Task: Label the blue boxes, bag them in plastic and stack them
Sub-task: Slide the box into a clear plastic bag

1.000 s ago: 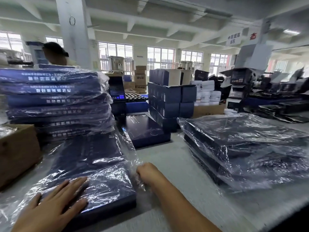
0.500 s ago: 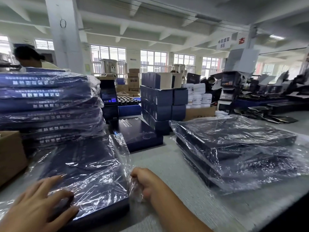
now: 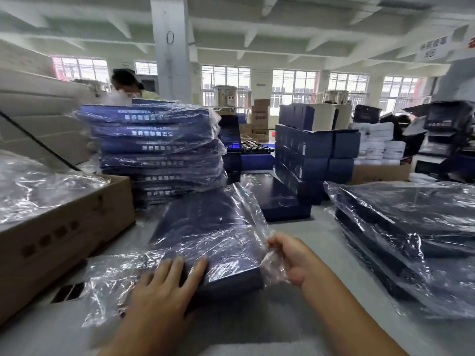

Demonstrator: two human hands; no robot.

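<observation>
Since the earlier frame the left hand point(image 3: 164, 289) has slid from the box's left side toward its near middle, and the view has swung left, bringing a cardboard carton point(image 3: 59, 227) in beside that hand. Left hand lies flat, fingers spread and open, pressing on the near end of the blue box point(image 3: 213, 235), which sits inside a clear plastic bag point(image 3: 246, 201) on the grey surface point(image 3: 321, 253). Right hand point(image 3: 290, 258) is closed, pinching loose bag film at the box's right near corner. Box runs away from both hands, far end slightly raised under crinkled film. Beyond the left hand, touching the box's far end, stands a stack of bagged boxes point(image 3: 159, 150). Well to the right of the right hand lies a lower pile of bagged boxes point(image 3: 411, 227). Ahead of the right hand an unbagged blue box point(image 3: 280, 199) lies flat, with small dark blue cartons point(image 3: 316, 150) stacked just behind it.
</observation>
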